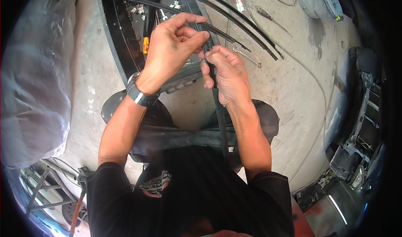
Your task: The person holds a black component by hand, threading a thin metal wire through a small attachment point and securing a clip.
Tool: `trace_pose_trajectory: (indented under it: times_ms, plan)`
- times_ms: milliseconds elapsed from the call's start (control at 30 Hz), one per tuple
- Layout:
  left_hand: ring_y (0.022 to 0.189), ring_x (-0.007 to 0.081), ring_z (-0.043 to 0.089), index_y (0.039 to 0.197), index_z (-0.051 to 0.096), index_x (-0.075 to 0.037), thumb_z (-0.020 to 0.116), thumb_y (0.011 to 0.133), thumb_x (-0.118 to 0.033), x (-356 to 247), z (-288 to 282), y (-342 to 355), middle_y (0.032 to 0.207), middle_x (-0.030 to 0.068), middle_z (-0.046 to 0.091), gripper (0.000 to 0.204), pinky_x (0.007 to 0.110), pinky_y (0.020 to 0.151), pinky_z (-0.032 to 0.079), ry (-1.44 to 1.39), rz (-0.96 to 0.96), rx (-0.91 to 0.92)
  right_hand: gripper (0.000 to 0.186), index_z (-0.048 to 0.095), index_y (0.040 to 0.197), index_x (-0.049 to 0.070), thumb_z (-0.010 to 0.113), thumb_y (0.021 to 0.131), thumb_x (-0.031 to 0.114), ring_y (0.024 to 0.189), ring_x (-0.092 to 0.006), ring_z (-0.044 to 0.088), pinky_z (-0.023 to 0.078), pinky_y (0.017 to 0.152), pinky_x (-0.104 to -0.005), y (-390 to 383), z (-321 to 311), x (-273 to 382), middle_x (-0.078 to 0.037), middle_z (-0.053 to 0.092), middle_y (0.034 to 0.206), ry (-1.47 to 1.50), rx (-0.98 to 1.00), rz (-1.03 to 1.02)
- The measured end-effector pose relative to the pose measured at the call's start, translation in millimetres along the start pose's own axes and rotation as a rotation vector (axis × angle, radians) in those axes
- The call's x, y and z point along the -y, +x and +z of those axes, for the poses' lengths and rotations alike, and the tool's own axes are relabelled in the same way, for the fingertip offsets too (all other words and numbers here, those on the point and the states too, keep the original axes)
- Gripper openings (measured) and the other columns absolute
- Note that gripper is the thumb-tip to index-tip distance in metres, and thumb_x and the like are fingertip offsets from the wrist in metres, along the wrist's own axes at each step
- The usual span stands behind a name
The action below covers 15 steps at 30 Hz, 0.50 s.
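Observation:
A long, narrow black trim strip [220, 119] runs from between my hands down across my lap. My right hand [229, 71] is closed round it near its upper part, thumb pressed on the strip. Just above, my left hand [169, 48] has its fingers curled and its thumb and forefinger at the strip's upper end. What lies between those fingertips is partly hidden. Beyond my hands, several other thin black strips [238, 21] curve over a dark plastic bin-like part [109, 36].
In the dark part lie a yellow-handled tool [145, 45] and small white clips [176, 5]. A wrench [248, 56], a red-labelled bottle [238, 0], a thin pointed tool [265, 13] and a bucket [316, 2] are on the concrete floor. Plastic sheeting [33, 77] hangs at left.

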<state>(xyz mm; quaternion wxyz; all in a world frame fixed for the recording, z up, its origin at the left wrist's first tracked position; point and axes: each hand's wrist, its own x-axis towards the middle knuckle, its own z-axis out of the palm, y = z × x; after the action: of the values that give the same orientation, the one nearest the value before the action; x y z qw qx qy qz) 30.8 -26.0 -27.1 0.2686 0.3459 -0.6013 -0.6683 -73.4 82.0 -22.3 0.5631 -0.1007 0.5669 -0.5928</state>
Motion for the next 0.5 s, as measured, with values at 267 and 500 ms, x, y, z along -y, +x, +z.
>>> trace_pose_trajectory:
  times_ms: [267,500]
  plan:
    - [0.069,0.0095,0.065,0.12,0.062,0.004,0.07,0.089,-0.002,2.0,2.6,0.2,0.08,0.006,0.07,0.033,0.023,0.065,0.055,-0.062,-0.058,0.025,0.012,0.059,0.091,0.0,0.053,0.093,0.009,0.044,-0.0083,0.044,0.037,0.042,-0.0222,1.2,-3.6,-2.4,-0.002,0.055,0.064,-0.035,0.002,0.015]
    - [0.067,0.0105,0.066,0.119,0.061,0.008,0.07,0.087,0.0,4.8,3.7,0.7,0.08,0.0078,0.069,0.033,0.023,0.064,0.057,-0.093,-0.045,0.021,0.013,0.059,0.09,0.0,0.051,0.094,0.009,0.044,-0.0073,0.044,0.037,0.042,-0.0219,2.4,-4.1,-5.6,-0.002,0.054,0.064,-0.059,-0.006,-0.004]
